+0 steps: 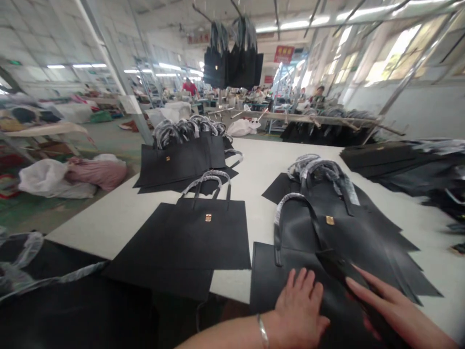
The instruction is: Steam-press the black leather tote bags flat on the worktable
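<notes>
My left hand point(301, 300), with a silvery bracelet at the wrist, lies with spread fingers on a black bag panel point(267, 271) near the front edge. My right hand point(388, 300) is wrapped round a dark, long tool point(345, 271), blurred, its front end over the same panel beside the wrapped handle point(296, 196). Just behind lies a stack of black panels with a gold clasp point(330, 220). To the left, another black panel point(214, 242) with a gold clasp and two handles rests on a further dark panel.
The white table point(254, 160) also holds a pile of black panels point(181, 162) at the back left and more black pieces point(392, 165) at the right. Black bags point(236, 60) hang overhead. Sacks point(96, 172) lie on the floor; people sit far back.
</notes>
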`<action>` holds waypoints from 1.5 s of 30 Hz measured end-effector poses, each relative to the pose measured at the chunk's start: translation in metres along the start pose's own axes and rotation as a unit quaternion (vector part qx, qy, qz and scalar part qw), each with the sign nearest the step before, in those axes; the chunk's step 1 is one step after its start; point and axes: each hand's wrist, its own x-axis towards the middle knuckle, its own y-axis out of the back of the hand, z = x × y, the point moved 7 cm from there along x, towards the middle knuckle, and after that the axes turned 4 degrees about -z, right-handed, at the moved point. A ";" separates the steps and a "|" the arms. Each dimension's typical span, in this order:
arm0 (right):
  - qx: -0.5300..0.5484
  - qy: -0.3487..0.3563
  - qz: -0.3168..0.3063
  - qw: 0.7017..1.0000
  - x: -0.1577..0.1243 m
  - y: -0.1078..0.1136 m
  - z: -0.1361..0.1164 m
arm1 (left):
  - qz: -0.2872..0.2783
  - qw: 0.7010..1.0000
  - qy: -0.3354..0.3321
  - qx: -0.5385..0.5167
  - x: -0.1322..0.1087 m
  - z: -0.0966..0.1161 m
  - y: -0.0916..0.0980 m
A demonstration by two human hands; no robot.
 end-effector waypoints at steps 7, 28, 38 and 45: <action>-0.088 0.017 -0.160 0.983 0.026 -0.070 -0.011 | 0.002 1.000 -0.007 0.024 -0.032 -0.014 0.021; -0.124 0.062 -0.147 0.979 0.066 -0.110 -0.086 | -0.010 0.993 -0.099 0.057 -0.049 -0.031 0.032; -0.131 0.013 -0.245 0.961 0.038 -0.131 -0.072 | 0.026 0.993 -0.073 0.090 -0.026 -0.010 0.005; -0.154 0.017 -0.247 0.957 0.051 -0.149 -0.083 | 0.050 0.992 -0.067 0.096 -0.022 -0.009 0.000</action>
